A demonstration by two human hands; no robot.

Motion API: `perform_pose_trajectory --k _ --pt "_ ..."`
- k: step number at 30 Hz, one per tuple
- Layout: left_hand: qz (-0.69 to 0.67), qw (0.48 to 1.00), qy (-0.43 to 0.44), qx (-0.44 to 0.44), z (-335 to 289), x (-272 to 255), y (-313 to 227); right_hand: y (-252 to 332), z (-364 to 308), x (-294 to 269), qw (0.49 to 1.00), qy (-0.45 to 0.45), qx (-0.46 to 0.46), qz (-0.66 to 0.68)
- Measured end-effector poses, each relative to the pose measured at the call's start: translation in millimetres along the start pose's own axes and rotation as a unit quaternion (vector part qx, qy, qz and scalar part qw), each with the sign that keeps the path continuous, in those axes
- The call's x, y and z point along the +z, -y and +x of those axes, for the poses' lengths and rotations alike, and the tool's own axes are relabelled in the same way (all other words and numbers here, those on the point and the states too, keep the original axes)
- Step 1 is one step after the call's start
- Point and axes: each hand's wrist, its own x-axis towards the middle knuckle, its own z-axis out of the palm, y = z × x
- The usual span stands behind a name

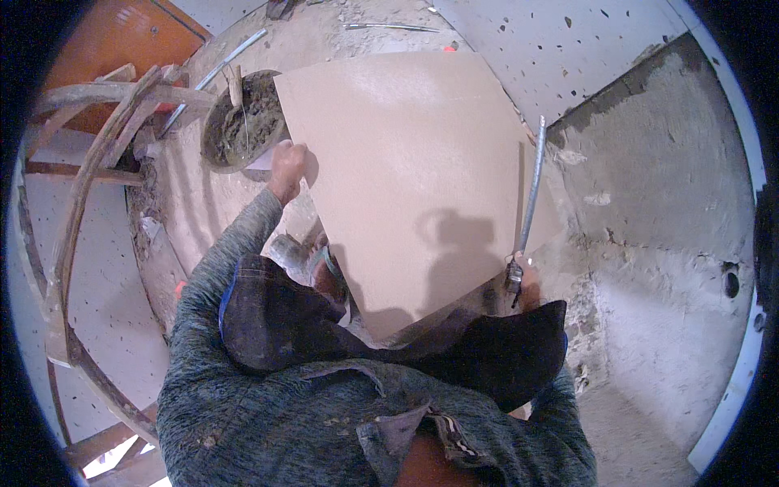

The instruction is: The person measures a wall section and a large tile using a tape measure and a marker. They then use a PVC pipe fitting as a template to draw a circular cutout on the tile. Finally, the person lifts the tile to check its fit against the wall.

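A large beige tile (406,146) slants across the space before me, its lower corner close to my knees. My left hand (290,169) is closed at the tile's left edge, its fingertips partly hidden. On the other side, my right hand (528,280) grips a tape measure (514,274) with a dark case. The tape's silvery blade (534,183) sticks out beyond the hand, over the tile's right side, and throws a thin shadow on it.
Left of the tile stands a bucket (207,134) of grey mortar with a wooden-handled tool (236,88) in it. A curved wooden frame (69,219) rises at far left. Rough, partly plastered wall (665,162) borders the right. A metal strip (235,55) lies behind the bucket.
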Motion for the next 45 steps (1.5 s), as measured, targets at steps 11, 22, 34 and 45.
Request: perform_pose_trajectory --k 11,22,34,45 --pt "-0.241 0.929 -0.002 -0.282 -17 -3 -46 -26 27 -5 1.0 0.007 0.005 0.024" --pt "-0.37 0.855 -0.042 -0.362 -4 2 -64 -4 -4 5 0.998 0.019 -0.005 0.059" --pt "-0.249 0.878 -0.043 -0.408 -1 0 -56 5 -8 -2 0.996 0.042 0.059 0.055" --pt "-0.114 0.962 -0.103 -0.225 9 -25 -102 200 -69 164 0.946 0.222 -0.006 -0.236"
